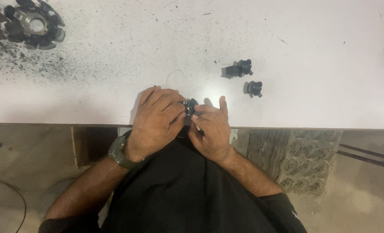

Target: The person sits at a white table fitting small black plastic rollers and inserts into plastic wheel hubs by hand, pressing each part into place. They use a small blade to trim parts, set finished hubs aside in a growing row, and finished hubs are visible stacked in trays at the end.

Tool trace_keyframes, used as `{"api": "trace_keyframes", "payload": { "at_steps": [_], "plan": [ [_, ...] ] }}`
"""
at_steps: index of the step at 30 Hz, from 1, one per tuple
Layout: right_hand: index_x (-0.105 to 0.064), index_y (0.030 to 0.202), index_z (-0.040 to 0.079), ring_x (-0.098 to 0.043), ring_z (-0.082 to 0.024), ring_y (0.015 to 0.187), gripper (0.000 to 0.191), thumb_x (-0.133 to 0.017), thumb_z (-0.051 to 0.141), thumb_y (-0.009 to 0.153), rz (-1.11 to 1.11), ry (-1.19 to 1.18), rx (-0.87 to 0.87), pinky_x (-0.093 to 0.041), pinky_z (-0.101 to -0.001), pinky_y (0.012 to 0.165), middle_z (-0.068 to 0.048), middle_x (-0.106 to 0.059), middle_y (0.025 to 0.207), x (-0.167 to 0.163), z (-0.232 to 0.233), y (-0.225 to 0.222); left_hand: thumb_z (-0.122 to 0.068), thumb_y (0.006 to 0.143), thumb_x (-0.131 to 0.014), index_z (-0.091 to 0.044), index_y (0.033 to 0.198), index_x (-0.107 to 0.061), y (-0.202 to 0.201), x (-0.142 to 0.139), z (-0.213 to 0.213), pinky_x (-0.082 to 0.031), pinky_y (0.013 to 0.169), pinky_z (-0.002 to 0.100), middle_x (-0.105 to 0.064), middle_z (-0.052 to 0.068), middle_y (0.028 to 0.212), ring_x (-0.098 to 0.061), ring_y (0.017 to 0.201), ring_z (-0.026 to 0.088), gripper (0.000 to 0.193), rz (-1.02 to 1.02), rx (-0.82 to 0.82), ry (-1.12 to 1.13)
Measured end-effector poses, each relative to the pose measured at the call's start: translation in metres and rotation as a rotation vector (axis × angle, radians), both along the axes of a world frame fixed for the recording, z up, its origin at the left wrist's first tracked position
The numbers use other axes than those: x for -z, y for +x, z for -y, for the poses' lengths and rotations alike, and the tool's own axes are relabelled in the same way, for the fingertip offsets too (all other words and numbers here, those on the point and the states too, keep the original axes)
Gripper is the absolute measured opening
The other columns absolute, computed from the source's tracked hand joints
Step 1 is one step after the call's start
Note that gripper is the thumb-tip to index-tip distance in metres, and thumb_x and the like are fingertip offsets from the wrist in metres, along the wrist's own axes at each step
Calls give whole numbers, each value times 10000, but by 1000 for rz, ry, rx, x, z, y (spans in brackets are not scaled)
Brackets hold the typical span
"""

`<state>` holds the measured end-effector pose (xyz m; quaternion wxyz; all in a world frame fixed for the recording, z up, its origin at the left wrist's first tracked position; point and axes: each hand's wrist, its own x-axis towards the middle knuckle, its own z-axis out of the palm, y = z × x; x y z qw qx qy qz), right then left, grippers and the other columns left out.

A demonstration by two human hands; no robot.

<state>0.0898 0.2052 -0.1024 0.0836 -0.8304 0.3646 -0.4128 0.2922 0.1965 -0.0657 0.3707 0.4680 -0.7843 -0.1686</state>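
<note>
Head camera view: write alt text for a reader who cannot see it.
Both hands, left hand and right hand, pinch one small black part at the near edge of a white table. Two similar black parts lie to the right; a round metal-and-black component sits far left amid dark dust.

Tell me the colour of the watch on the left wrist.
Dark olive green: the watch on the left hand's wrist, clearest in the head view.

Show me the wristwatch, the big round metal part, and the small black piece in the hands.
wristwatch point(117, 152), head view, on its strap
round metal part point(36, 23), head view, on its shiny centre ring
small black piece point(190, 106), head view, on its visible top
</note>
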Motion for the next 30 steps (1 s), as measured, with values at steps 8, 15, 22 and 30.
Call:
{"api": "trace_keyframes", "payload": {
  "at_steps": [8, 15, 22, 30],
  "plan": [
    [-603, 1196, 53, -664, -258, 1202, 364, -736, -97, 891, 37, 36, -73, -156, -634, 1341, -27, -603, 1045, -10, 0, -4, -119, 866, -770, -90, 1070, -659, 1, -1, -6, -413, 1104, 527, -691, 66, 1095, -629, 1167, 255, 234, 26, -84, -14],
    [-728, 1134, 57, -530, -331, 1236, 374, -859, 208, 817, -175, 93, 180, -40, -645, 1242, -96, -598, 1057, -30, 9, -10, -110, 898, -797, -13, 1253, -663, -1, 3, -8, -465, 1079, 504, -660, 56, 987, -615, 1045, 248, 392, 68, -127, -64],
    [-732, 1091, 69, -534, -307, 1221, 330, -882, 218, 837, -177, 113, 167, -69, -669, 1267, -68, -579, 1064, -30, 14, -6, -70, 882, -771, -58, 1047, -719, 5, -4, -7, -505, 941, 440, -605, 74, 1074, -587, 1080, 262, 173, 193, -34, -215],
    [-732, 1128, 61, -535, -294, 1252, 370, -894, 237, 845, -288, 114, -15, -31, -708, 1241, -65, -581, 1094, -35, 17, -15, -78, 848, -761, -57, 953, -687, 1, -21, 3, -512, 867, 433, -644, 80, 1113, -604, 1037, 252, 130, 86, 36, -27]
  ]
}}
